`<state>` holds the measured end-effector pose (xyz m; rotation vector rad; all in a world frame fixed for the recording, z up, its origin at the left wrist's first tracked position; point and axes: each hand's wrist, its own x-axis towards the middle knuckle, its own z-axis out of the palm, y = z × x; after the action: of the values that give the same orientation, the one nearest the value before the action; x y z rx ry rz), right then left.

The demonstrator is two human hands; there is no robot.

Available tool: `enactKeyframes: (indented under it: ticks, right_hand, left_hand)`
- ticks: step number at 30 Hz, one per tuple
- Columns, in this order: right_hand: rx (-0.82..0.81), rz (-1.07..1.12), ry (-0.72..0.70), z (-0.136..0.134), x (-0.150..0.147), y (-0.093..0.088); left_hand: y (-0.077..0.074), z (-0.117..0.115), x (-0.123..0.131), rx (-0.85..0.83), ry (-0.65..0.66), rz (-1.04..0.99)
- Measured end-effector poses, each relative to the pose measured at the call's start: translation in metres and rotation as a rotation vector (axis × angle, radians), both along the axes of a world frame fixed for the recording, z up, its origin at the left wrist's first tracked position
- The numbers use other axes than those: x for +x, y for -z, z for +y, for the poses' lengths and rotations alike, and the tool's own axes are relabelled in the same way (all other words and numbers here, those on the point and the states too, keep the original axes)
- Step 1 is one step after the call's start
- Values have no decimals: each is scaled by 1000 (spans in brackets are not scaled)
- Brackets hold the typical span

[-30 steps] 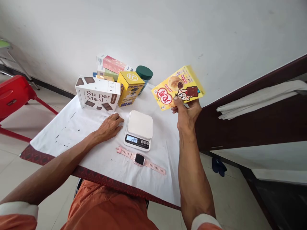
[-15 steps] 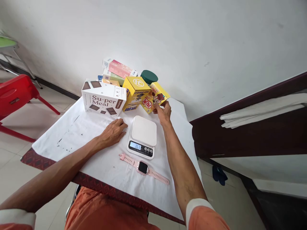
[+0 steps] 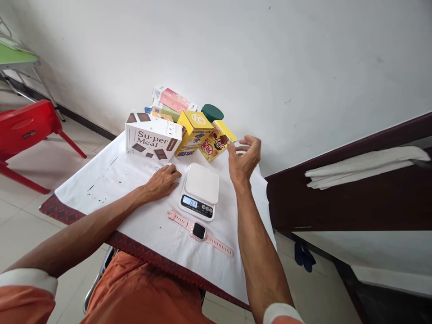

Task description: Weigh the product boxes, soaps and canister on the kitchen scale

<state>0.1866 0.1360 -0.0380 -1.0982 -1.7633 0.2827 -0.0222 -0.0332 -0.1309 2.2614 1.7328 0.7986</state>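
My right hand (image 3: 245,159) is raised just right of the small yellow cartoon box (image 3: 216,143), its thumb and fingers apart with nothing between them. That box leans beside a larger yellow box (image 3: 195,132). On the cloth, left of a white kitchen scale (image 3: 201,183), lies my left hand (image 3: 164,181), holding nothing, its fingers loosely bent and resting on the table. The scale's plate is bare and its display seems to read 363. In front of the scale a pink smartwatch (image 3: 198,231) is laid out with its strap extended.
A white Su-per Meal box (image 3: 151,137) stands at the back left, with pink (image 3: 173,99) and green boxes behind it. A dark green lid (image 3: 212,112) shows behind the yellow boxes, near the wall. A red chair (image 3: 30,130) stands left of the table.
My right hand has let go of the small yellow box and moved right and up, fingers spreading. The box stays in place. My left hand stays beside the scale; the view has shifted slightly.
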Motion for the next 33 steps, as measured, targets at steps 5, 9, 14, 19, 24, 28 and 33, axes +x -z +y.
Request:
enactKeyframes:
  ticks: [5,9,14,19,24,28,33]
  right_hand:
    - [-54,-138,-227,-12,-63,-11]
    - [-122,-203,-144,0,-108,0]
    - [-166,-107,-45,12,-120,9]
    - [-38,-34,3,9,-98,-3]
    - [137,-26,-21,-18,-63,-29]
    - [131,-23,-9,-60,-29,-42]
    - [55,4,57,-99,6,-39]
  left_hand:
    - [-1,-1,-1,-5,-1,22]
    - [-1,-1,-2,6,11,21]
    - [1,0,-3,11,4,15]
    - [1,0,-3,13,17,-6]
    - [-1,-1,-4,9,24,-30]
    - [-2,-1,-4,3,31,-22]
    - [-1,-1,-3,-5,33,11]
